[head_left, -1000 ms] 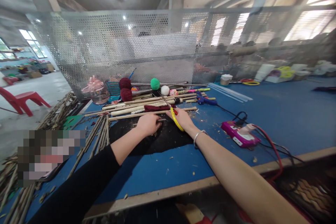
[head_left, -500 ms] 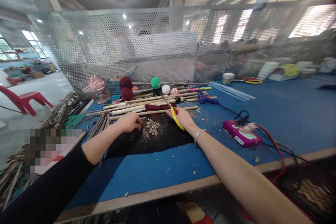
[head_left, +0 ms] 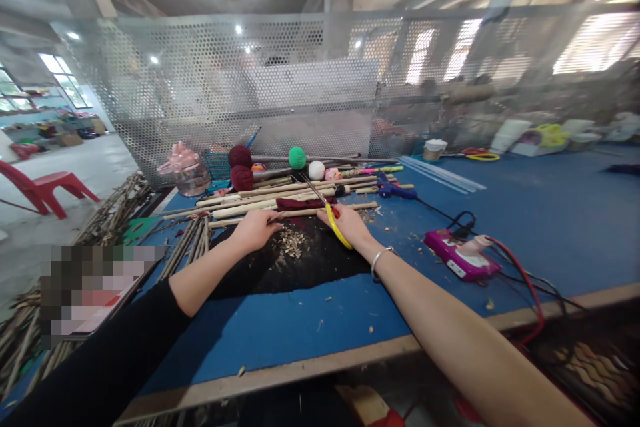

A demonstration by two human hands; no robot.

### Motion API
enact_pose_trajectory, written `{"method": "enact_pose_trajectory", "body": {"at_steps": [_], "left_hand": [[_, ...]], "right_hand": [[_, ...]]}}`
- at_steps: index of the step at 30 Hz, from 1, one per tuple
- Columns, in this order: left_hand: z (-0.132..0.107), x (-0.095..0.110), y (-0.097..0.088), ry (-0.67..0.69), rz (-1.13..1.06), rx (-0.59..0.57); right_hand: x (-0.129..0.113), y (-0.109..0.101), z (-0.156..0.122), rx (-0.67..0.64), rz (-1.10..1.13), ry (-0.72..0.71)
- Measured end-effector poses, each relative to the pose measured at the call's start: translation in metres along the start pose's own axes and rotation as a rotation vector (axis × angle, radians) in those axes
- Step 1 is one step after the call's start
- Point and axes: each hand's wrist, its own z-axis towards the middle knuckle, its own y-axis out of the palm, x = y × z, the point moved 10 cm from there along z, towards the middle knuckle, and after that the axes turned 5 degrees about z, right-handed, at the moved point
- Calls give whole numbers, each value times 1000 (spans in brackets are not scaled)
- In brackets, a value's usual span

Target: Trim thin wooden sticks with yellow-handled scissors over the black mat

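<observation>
Right hand [head_left: 349, 225]: fingers closed around scissors with yellow handles and metal blades [head_left: 331, 221], held at the far right edge of the black cloth [head_left: 245, 275], blades pointing away. Left hand [head_left: 256, 229]: fingers bent and narrowly spaced, just beside a small heap of pale, chipped wood pieces [head_left: 293, 242] on that cloth — whether they pinch anything, I cannot tell. Step in hand, as judged: cutting thin wood into short bits. A further cut would call for a firmly gripped length between the blades — fingertips well clear.
</observation>
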Motion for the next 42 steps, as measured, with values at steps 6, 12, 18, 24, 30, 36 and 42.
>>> {"method": "enact_pose_trajectory", "body": {"at_steps": [6,12,18,24,30,36,42], "left_hand": [[-1,45,7,8,82,62],[-4,65,39,-33,195,-75],[-2,50,36,-67,164,-38],[18,10,15,-121,-111,11],[26,-6,33,-54,-104,-124],[24,-3,40,-27,-210,-162],[12,9,23,-75,-352,-174]], "right_hand": [[0,-2,-2,7,-9,26],[0,-3,-2,11,-1,22],[2,-2,-1,11,4,15],[2,-2,-1,2,15,28],[2,-1,-1,5,2,7],[0,-1,-1,6,-4,-3],[0,-2,-2,3,-31,15]]}}
